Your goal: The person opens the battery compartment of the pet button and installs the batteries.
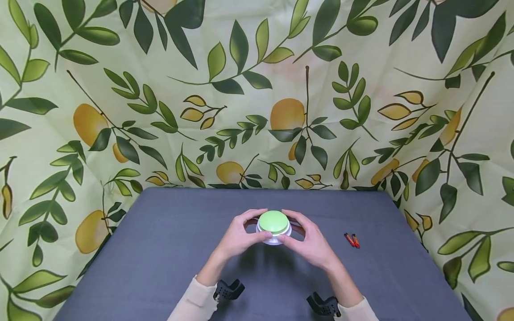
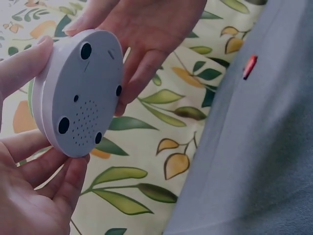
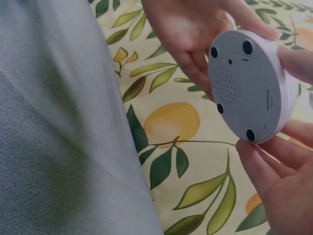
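Two hands hold one round push-button gadget with a green dome and white plastic base (image 1: 274,226) lifted above the dark grey tabletop (image 1: 160,249). The left hand (image 1: 240,236) curls its fingers and thumb round the base's left rim, and the right hand (image 1: 306,241) does the same on the opposite rim, so the grip is snug on both sides. From the wrist cameras the flat underside shows, with dark rubber feet and a patch of small speaker holes, tilted off the table. Right of the grip, well apart, lie two small red and black stick-shaped pieces (image 1: 352,240). Bare tabletop stretches left of the grip and beyond it to the far edge, where the leaf-and-lemon printed cloth (image 1: 257,89) rises.
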{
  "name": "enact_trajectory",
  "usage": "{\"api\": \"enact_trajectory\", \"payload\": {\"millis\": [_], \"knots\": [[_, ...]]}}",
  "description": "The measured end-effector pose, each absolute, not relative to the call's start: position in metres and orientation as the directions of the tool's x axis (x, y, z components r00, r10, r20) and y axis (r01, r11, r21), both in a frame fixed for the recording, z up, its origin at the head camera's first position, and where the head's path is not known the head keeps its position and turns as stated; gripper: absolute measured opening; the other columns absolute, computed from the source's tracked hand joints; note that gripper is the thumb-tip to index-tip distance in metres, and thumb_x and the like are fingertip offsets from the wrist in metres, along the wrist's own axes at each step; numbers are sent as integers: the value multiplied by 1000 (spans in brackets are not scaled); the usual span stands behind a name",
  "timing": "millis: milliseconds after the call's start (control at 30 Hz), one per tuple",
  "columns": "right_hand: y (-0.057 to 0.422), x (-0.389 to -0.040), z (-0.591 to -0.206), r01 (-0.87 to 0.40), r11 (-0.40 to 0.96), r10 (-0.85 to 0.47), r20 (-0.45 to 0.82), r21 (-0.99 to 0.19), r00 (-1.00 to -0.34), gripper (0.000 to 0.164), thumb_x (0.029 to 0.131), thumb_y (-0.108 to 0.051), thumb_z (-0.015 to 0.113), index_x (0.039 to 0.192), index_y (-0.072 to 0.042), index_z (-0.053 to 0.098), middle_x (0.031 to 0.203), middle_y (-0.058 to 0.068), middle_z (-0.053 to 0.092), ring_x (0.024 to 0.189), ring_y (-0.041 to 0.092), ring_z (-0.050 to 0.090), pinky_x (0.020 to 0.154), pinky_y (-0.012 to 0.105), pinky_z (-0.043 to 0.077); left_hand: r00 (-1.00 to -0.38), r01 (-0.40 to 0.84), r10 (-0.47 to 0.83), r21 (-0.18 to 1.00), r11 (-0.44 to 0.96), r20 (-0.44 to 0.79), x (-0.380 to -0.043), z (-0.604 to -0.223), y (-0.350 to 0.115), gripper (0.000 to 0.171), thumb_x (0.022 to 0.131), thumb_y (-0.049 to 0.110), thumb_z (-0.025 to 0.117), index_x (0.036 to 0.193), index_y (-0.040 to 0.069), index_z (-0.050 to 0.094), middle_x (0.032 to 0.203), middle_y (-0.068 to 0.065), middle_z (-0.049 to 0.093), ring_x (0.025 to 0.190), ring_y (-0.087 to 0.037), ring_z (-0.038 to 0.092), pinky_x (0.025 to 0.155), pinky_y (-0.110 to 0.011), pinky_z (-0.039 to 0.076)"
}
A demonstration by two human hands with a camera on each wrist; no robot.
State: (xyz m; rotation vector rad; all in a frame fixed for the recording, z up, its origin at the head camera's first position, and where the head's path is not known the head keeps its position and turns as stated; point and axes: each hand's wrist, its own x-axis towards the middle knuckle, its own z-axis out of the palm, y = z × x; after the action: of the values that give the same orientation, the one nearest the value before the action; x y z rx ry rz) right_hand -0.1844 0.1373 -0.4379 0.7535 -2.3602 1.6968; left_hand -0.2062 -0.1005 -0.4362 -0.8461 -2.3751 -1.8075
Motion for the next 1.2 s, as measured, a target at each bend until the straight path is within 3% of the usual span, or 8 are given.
{"api": "enact_trajectory", "payload": {"millis": [167,367,500,633,867,1200], "knots": [[136,-184,-436,-516,233,-312,439,-824,-843,57,89,-15,80,140,-10,57,137,6,59,124,25,58,104,30,48,-850,442,385,884,148,361,-210,-433,-101,53,86,17,83,135,5,65,127,-4,67,112,-21,62,98,-35,50],[138,-184,-435,-571,231,-340,484,-788,-806,65,85,-15,84,143,-12,55,141,5,55,128,21,54,107,36,46,-868,400,374,906,138,326,-210,-428,-101,50,89,20,80,133,3,65,125,-8,68,109,-22,63,98,-34,51],[137,-183,-434,-595,239,-352,503,-767,-789,69,82,-15,87,143,-13,55,145,5,53,131,20,51,107,44,45,-882,373,365,915,152,299,-208,-426,-101,46,91,22,77,131,1,66,121,-10,69,103,-22,64,90,-33,53],[134,-183,-435,-601,243,-330,517,-762,-790,62,82,-12,86,138,-10,60,140,5,56,126,18,54,102,48,49,-886,343,383,924,166,260,-207,-426,-101,40,94,24,74,128,3,68,114,-10,70,94,-21,65,82,-29,55],[130,-185,-434,-625,202,-268,571,-754,-776,54,81,-4,85,131,-5,65,130,9,63,116,17,59,97,33,53,-876,350,411,920,177,254,-208,-426,-101,36,100,26,66,127,3,68,112,-9,70,95,-19,65,85,-30,54],[134,-184,-436,-600,102,-185,578,-793,-795,47,85,8,76,130,-1,64,123,17,65,109,13,62,90,22,54,-824,390,463,920,46,326,-206,-424,-103,41,102,16,62,139,-1,58,132,-15,63,114,-21,62,97,-30,52]]}}
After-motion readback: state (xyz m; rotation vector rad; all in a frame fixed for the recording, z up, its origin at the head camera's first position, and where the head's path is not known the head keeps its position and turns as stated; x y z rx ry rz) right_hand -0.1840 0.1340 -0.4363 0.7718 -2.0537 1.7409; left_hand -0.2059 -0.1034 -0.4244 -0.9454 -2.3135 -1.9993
